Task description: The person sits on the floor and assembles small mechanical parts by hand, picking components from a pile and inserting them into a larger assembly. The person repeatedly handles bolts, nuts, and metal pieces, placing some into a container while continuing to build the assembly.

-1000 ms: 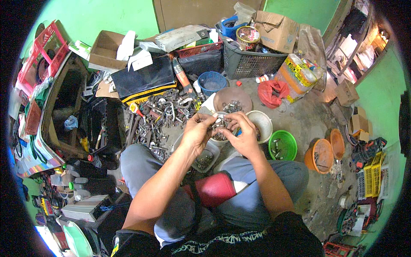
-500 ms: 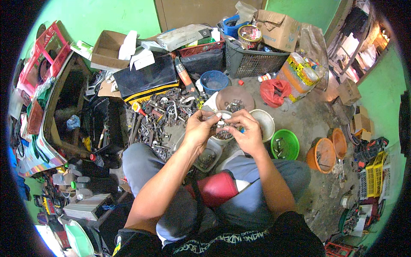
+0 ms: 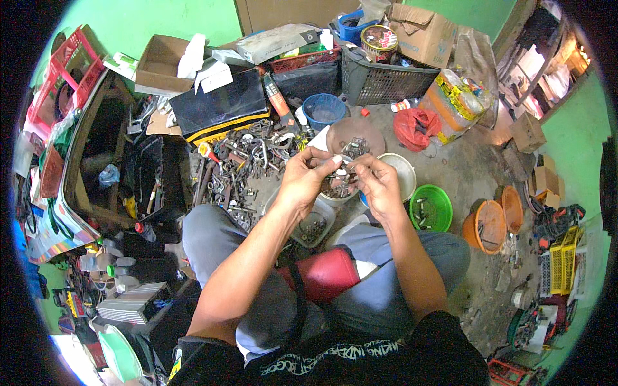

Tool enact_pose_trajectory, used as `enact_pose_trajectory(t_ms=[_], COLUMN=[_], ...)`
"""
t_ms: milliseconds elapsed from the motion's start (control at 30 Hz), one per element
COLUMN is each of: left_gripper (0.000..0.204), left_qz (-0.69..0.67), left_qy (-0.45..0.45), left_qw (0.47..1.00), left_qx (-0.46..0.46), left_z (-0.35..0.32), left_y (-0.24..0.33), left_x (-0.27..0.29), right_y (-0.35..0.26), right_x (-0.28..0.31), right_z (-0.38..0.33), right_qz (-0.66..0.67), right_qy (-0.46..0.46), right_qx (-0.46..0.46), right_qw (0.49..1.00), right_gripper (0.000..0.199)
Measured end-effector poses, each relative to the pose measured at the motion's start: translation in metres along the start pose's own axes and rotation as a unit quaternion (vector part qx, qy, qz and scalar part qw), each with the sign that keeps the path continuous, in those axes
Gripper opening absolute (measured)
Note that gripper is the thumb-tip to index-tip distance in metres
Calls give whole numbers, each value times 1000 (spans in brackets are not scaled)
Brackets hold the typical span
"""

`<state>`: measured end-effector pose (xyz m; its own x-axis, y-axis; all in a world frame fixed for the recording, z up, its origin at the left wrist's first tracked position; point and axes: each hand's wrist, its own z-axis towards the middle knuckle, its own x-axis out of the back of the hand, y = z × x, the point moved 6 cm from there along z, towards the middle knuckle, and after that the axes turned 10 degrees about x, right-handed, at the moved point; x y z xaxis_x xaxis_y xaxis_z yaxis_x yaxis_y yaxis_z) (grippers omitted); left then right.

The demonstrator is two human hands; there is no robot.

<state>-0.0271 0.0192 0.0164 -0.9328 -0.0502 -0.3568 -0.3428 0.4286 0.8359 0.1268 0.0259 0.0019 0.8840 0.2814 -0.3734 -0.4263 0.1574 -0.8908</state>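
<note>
My left hand (image 3: 305, 182) and my right hand (image 3: 380, 188) are raised close together in front of me, fingertips pinched nearly against each other. Something small lies between them, too small to make out; a whitish spot shows by the left thumb. Directly below is a round tub (image 3: 336, 200) of small metal parts, partly covered by the hands. A clear plastic container (image 3: 329, 215) with dark small pieces stands nearer my left knee. Just past the right hand is a whitish bucket (image 3: 403, 168). Beyond the fingers, a brown round lid (image 3: 335, 136) carries a little heap of metal bits.
Loose tools and hardware (image 3: 248, 158) cover the floor on the left. A green basin (image 3: 439, 199) and an orange bucket (image 3: 480, 237) stand to the right. Farther back are a blue basket (image 3: 322, 106), a red plastic bag (image 3: 415, 133) and a grey crate (image 3: 367, 83).
Both hands have shifted slightly to the right, still pinched together over the tub. The whole view has moved a little; nothing has visibly been put down.
</note>
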Motion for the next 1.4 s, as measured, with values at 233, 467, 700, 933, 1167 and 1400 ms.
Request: enact_pose_trajectory(t_ms=[233, 467, 700, 933, 1167, 1400], left_gripper=[20, 18, 17, 18, 20, 19], left_qz=[12, -50, -43, -63, -74, -12], left_qy=[55, 114, 122, 78, 48, 48], left_qw=[998, 992, 991, 994, 995, 997], left_qx=[5, -1, 26, 42, 50, 59], left_z=[1, -8, -17, -8, -1, -5], left_y=[1, 6, -5, -14, -18, -20], left_x=[23, 73, 85, 80, 62, 48], right_y=[50, 81, 106, 64, 6, -7], right_x=[62, 40, -2, -20, -41, -47], right_z=[0, -11, -26, -12, -9, -15], right_qz=[255, -361, -481, -343, -287, -378], right_qy=[180, -40, -211, -154, -119, -73], right_qx=[-111, -94, -121, 32, 87, 171], right_qw=[944, 927, 843, 926, 947, 907], right_gripper=[23, 19, 19, 23, 43, 34])
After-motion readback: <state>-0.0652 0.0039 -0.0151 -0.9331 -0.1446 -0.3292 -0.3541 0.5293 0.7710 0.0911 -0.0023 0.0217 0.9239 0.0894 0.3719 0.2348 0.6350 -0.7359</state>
